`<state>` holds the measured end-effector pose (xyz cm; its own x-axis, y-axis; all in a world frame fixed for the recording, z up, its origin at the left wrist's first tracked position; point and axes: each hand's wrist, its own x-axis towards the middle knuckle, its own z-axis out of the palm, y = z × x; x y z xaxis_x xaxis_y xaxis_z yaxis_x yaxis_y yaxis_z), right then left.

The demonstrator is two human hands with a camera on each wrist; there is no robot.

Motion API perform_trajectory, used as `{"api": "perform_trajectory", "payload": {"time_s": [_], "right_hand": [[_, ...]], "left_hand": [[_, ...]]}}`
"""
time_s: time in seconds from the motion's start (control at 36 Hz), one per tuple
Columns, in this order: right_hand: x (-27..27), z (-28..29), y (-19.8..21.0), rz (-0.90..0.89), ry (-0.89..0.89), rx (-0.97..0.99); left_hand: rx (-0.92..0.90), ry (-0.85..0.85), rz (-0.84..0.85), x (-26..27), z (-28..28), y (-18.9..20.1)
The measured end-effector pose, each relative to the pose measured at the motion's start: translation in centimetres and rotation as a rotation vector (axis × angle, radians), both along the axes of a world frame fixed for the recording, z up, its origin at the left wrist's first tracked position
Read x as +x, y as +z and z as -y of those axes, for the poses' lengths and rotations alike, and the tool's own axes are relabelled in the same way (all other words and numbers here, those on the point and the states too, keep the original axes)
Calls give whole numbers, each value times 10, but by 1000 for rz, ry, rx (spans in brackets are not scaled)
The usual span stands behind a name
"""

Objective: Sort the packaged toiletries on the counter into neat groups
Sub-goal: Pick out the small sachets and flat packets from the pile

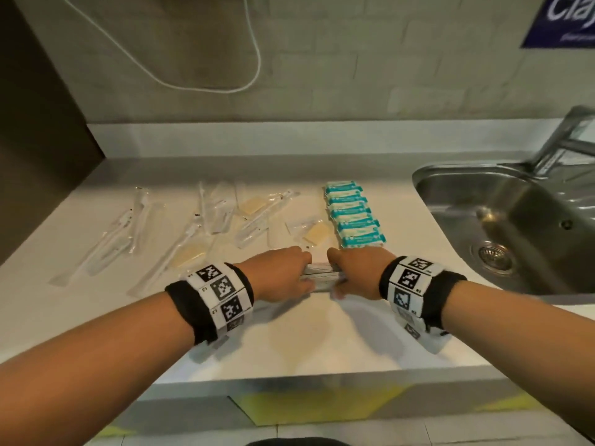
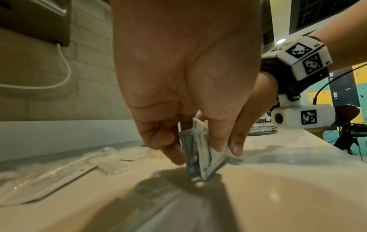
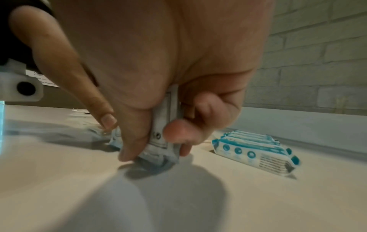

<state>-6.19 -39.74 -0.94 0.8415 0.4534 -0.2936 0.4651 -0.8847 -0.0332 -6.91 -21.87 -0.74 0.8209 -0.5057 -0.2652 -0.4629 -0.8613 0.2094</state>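
Observation:
Both hands hold a small stack of flat white sachets (image 1: 322, 275) on edge against the white counter (image 1: 322, 333). My left hand (image 1: 283, 272) pinches one end of the sachets (image 2: 200, 150) between thumb and fingers. At the other end my right hand (image 1: 355, 272) grips the sachets (image 3: 160, 141) with curled fingers. A neat row of teal-and-white packets (image 1: 352, 217) lies just beyond the right hand, also seen in the right wrist view as the teal packets (image 3: 256, 150). Clear-wrapped toothbrush kits (image 1: 206, 220) and pale yellow sachets (image 1: 317, 235) lie scattered to the left.
A steel sink (image 1: 502, 226) with a tap (image 1: 566, 140) sits at the right of the counter. A white cable (image 1: 206, 85) loops down the tiled wall. More clear wrapped items (image 1: 119, 233) lie at the far left. The counter's front edge (image 1: 322, 381) is near my forearms.

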Motion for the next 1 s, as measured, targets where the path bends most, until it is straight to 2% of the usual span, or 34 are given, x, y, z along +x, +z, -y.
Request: {"api": "perform_trajectory", "payload": {"time_s": [0.19,0.33,0.56,1.0], "right_hand": [[-2,-5,-14,-76,-43,151],[-3,-6,-20,-59,-19,157],[-4,10,-21,-90,15,226],[3,5,-11,-172,78,199]], "left_hand": [[-23,99,-158,-8,9,-8],[-2,152,-187,-14,22,-12],[-83,199,-216,-14,16,-16],[-116,84,-223,-3,9,-13]]}}
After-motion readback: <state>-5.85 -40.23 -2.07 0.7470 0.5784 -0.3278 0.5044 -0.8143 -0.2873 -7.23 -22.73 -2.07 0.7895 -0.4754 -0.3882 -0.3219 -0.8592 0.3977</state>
